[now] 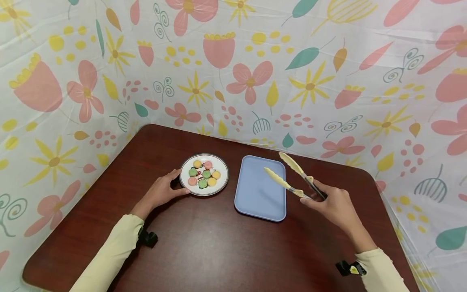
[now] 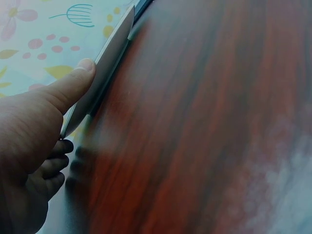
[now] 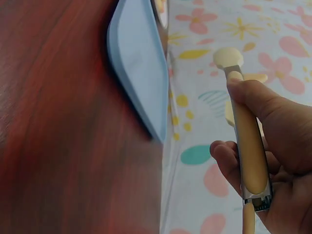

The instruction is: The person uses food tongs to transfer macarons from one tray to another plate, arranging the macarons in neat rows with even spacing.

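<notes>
At the left of the head view, my left hand (image 1: pixel 163 190) grips the near-left rim of a white plate (image 1: pixel 185 166) with dark edge lines. Its thumb rests on the rim, and the other fingers curl at the plate's outer side in the left wrist view. Several macarons (image 1: pixel 206 174) in green, yellow and pink lie on the plate. My right hand (image 1: pixel 337 205) holds cream-tipped tongs (image 1: pixel 292 178), their arms spread apart with nothing between the tips. Those tips hover over the right part of a blue tray (image 1: pixel 255 194). The right wrist view shows the thumb along the tongs' handle (image 3: pixel 251 151).
The plate and tray stand side by side on a dark reddish-brown wooden table (image 1: pixel 204 251). Behind and beside it hangs a flower-patterned cloth (image 1: pixel 251 52), close to the table's back edge.
</notes>
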Action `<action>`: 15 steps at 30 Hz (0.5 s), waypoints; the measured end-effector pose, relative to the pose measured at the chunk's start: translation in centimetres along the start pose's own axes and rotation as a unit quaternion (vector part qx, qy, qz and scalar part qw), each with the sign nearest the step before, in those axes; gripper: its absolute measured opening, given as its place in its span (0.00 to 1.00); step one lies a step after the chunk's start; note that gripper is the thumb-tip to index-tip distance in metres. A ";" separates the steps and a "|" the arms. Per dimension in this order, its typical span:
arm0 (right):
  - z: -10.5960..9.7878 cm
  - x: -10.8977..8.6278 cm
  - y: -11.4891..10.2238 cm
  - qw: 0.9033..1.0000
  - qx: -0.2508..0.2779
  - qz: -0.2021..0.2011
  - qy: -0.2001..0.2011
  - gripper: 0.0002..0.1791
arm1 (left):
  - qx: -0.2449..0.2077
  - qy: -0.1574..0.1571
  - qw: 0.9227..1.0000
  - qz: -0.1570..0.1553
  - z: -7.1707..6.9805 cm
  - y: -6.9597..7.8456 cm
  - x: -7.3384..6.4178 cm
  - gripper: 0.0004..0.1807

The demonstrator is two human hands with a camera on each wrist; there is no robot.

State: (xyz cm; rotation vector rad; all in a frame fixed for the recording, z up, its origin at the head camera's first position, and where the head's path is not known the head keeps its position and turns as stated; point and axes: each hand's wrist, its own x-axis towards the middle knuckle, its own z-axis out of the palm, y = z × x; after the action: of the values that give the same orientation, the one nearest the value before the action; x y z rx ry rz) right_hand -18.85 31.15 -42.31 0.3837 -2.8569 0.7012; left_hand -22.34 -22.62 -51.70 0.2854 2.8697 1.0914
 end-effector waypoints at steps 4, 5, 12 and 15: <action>-0.3 -0.8 1.1 0.999 -0.009 0.015 0.033 0.38 | -0.002 0.001 1.000 0.003 0.0 -0.1 0.0 0.56; -0.3 -0.9 1.3 0.999 -0.012 0.018 0.041 0.38 | -0.001 0.002 1.000 0.005 0.0 -0.1 0.0 0.57; -0.8 -1.9 3.0 0.996 -0.028 0.053 0.071 0.34 | 0.002 0.002 1.000 0.006 -0.1 0.0 0.0 0.56; -1.0 -2.2 3.6 0.994 -0.031 0.075 0.079 0.35 | 0.002 0.001 1.000 0.004 0.0 0.1 0.0 0.56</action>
State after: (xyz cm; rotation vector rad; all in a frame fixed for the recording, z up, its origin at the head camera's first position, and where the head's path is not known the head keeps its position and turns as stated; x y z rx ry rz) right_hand -17.66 35.17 -43.50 0.0999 -2.7685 0.6338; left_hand -22.29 -22.58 -51.60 0.2953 2.8750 1.0871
